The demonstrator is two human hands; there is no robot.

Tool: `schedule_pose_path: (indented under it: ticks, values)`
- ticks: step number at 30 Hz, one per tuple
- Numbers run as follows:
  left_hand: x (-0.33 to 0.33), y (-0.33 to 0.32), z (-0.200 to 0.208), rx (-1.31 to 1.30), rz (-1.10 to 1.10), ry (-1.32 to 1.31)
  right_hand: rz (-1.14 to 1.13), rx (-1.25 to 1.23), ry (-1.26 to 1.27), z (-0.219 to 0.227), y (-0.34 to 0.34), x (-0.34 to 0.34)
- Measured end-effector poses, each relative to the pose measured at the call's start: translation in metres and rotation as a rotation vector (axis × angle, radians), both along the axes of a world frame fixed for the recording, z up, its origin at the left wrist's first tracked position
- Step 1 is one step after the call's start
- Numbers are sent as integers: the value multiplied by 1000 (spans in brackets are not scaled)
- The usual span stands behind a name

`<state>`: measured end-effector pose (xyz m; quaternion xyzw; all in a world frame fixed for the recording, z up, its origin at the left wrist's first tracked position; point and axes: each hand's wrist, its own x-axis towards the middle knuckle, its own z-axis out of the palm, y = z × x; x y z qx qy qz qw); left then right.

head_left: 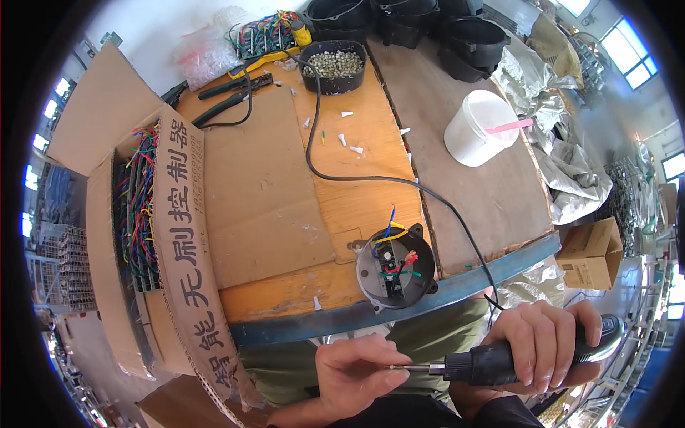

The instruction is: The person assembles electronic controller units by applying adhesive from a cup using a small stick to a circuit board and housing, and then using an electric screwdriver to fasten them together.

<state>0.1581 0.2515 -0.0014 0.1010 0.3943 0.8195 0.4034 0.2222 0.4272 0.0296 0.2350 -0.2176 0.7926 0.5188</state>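
Head view: A wired module (pixel 389 271) is found seated in a round black housing (pixel 369 284) at the near edge of the wooden bench (pixel 357 203); wire ends stand free, so the work is judged part done. A power screwdriver (pixel 479 366) is fully wrapped by the right hand (pixel 546 347); its bit tip is pinched by the left hand (pixel 354 374), any screw there being unconfirmed. A parts bin (pixel 335 88), white bucket (pixel 469 135) and windows (pixel 629 51) are noted.

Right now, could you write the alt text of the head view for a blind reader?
A person's right hand grips a black corded power screwdriver while the left hand pinches its bit. On the workbench beyond are a round dark housing with coloured wires and a white bucket; a cardboard box stands at left.
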Motion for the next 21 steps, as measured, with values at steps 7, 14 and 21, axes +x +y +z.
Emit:
schedule_pose_path:
  ticks: [7,14,21]
  values:
    - [-12,-9,-5,-246,173,314,-163,-3,-110,30,17,-2]
    - [-24,10,-31,-616,426,1377,-133,217,-433,17,53,-39]
    - [-27,23,-34,-667,430,1124,69,356,-748,6,41,-71]
